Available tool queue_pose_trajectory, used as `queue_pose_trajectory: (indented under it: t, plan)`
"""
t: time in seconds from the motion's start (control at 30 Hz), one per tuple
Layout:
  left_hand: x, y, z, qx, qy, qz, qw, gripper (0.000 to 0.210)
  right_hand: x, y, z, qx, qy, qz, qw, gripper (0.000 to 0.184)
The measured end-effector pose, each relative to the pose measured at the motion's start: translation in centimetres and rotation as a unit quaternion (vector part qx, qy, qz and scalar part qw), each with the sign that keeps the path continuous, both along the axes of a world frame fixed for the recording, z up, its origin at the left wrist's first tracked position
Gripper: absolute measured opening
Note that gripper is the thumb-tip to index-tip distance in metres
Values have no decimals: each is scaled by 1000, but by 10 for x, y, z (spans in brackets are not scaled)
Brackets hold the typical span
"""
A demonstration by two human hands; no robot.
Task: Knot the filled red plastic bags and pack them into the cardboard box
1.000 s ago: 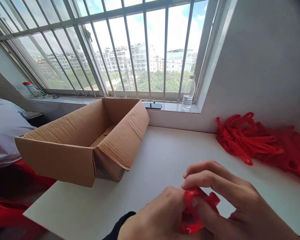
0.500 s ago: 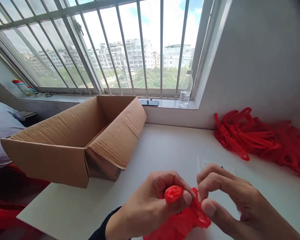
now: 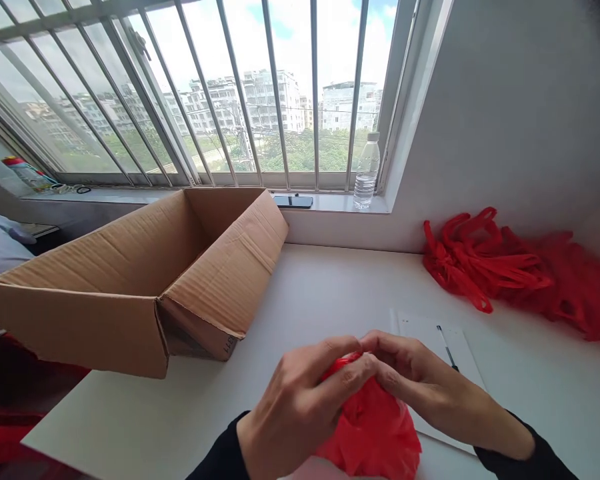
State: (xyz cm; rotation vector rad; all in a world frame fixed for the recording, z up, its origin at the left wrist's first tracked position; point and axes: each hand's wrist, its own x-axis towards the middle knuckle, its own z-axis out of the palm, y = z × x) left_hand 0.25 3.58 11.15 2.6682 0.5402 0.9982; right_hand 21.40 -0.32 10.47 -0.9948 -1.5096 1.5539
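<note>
At the table's near edge, a crumpled red plastic bag [image 3: 380, 433] hangs under both hands, its gathered top between them. My left hand [image 3: 305, 393] closes over the bag's upper left part, its fingers bent round the red film. Thumb and forefinger of my right hand [image 3: 420, 380] pinch together at the top of the same bag, meeting the left fingertips. The exact grip at the fingertips is partly covered by the fingers themselves. Beneath the right forearm lies a white sheet [image 3: 420, 327] with a pen [image 3: 447, 348] on it.
An open cardboard box [image 3: 220, 280] stands at the left of the white table [image 3: 320, 293]. More red plastic bags [image 3: 500, 267] are heaped by the wall at right. On the windowsill are a water bottle [image 3: 367, 172], a phone [image 3: 294, 201] and another bottle [image 3: 27, 175].
My right hand has moved left to join the left hand at the bag's top. The left hand has turned over, back upward. More of the bag and the pen now show.
</note>
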Motion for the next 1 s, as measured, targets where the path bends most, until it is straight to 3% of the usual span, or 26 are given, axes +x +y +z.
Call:
queue_pose_trajectory:
  t: [0.13, 0.23, 0.33, 0.43, 0.53, 0.63, 0.7, 0.83, 0.9, 1.0]
  plan:
    - [-7, 4, -7, 34, 40, 21, 998, 48, 2, -2, -2, 47, -94, -66, 992, 28]
    - [-23, 7, -18, 48, 70, 35, 996, 49, 13, -7, -13, 94, -201, -126, 967, 27]
    - [-47, 5, -38, 28, 94, 82, 992, 48, 32, -12, -36, 49, -269, -180, 945, 32]
    - [-65, -4, -59, -66, 76, 158, 982, 23, 45, -17, -57, -22, -267, -218, 939, 36]
    - [-63, -14, -68, -126, 41, 197, 971, 28, 40, -20, -61, -52, -170, -254, 951, 35]
    - [-48, -19, -70, -156, -8, 193, 969, 15, 20, -19, -57, -95, 3, -298, 950, 33]
    - [-36, -20, -73, -180, -14, 196, 964, 23, 3, -18, -57, -130, 131, -304, 935, 32]
    - [-19, -18, -85, -230, 65, 203, 950, 48, -22, -15, -66, -176, 322, -280, 887, 28]
    - [-18, -17, -92, -224, 77, 209, 949, 47, -25, -13, -72, -182, 364, -278, 870, 26]
    - [-26, -13, -100, -134, 89, 238, 958, 45, -19, -11, -77, -191, 367, -287, 864, 33]
